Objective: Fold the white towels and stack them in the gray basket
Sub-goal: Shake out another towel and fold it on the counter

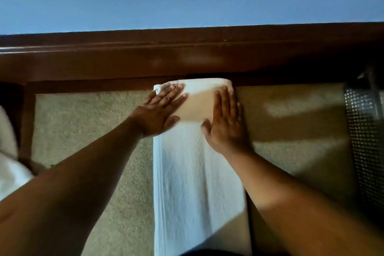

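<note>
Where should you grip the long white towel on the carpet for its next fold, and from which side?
Probably the far end, one corner per hand, coming in from the long sides. The white towel lies flat as a narrow strip with that end close to the wooden rail, leaving no room beyond it. The left hand and right hand press flat there.

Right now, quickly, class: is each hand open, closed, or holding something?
Left hand: open, fingers straight, pressing flat on the white towel.
Right hand: open, fingers straight, pressing flat on the same towel.
</note>
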Tool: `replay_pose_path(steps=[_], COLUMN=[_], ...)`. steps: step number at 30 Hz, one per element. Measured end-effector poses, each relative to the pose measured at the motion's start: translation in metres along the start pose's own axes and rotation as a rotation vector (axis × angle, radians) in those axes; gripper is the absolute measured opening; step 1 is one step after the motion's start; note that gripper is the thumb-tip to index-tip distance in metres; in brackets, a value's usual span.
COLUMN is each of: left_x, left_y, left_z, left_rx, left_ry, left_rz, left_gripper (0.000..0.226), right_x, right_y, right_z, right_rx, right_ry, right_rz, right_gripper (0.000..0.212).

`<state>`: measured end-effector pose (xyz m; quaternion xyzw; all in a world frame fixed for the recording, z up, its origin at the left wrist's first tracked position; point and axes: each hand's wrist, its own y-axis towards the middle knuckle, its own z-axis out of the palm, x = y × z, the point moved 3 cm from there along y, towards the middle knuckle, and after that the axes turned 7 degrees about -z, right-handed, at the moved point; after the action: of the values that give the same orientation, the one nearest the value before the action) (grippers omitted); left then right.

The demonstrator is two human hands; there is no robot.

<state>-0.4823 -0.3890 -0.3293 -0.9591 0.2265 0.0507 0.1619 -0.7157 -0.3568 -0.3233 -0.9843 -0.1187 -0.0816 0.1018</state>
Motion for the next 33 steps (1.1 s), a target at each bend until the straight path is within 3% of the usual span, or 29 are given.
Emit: replay_pose_path(steps=[4, 7, 10, 16, 20, 26, 29, 33], left_x=[0.000, -0.008, -0.030, -0.112, -0.164, -0.202, -0.219, -0.240], left_y=[-0.003, -0.012, -0.033, -0.143, -0.229, -0.331, -0.356, -0.365], left_z=[0.002, 0.003, 0.001, 0.032, 0.061, 0.107, 0.106, 0.115], left_rx=[-0.107, -0.119, -0.013, 0.116, 0.219, 0.192, 0.151, 0.146], left_ry=[-0.068, -0.160, -0.229, -0.341, -0.333, -0.317, -0.428, -0.677], left_rz=[-0.073, -0.344, -0.517, -0.683, -0.704, -0.777, -0.875, -1.034], left_gripper=[0.070, 0.076, 0.079, 0.085, 0.093, 0.114, 0.096, 0.072], right_x=[-0.005, -0.009, -0.013, -0.016, -0.016, -0.017, -0.019, -0.011], right_y=[0.033, 0.030, 0.004, -0.128, -0.227, -0.335, -0.363, -0.380], right_z=[-0.006, -0.014, -0.024, -0.020, -0.006, 0.013, 0.016, 0.020], right_rx=[-0.015, 0.030, 0.136, 0.284, 0.356, 0.400, 0.383, 0.471], right_ry=[0.032, 0.045, 0.035, 0.051, 0.192, 0.386, 0.426, 0.471], right_rz=[0.117, 0.098, 0.099, 0.073, 0.133, 0.306, 0.333, 0.382], right_gripper=[0.090, 0.088, 0.084, 0.089, 0.095, 0.083, 0.069, 0.078])
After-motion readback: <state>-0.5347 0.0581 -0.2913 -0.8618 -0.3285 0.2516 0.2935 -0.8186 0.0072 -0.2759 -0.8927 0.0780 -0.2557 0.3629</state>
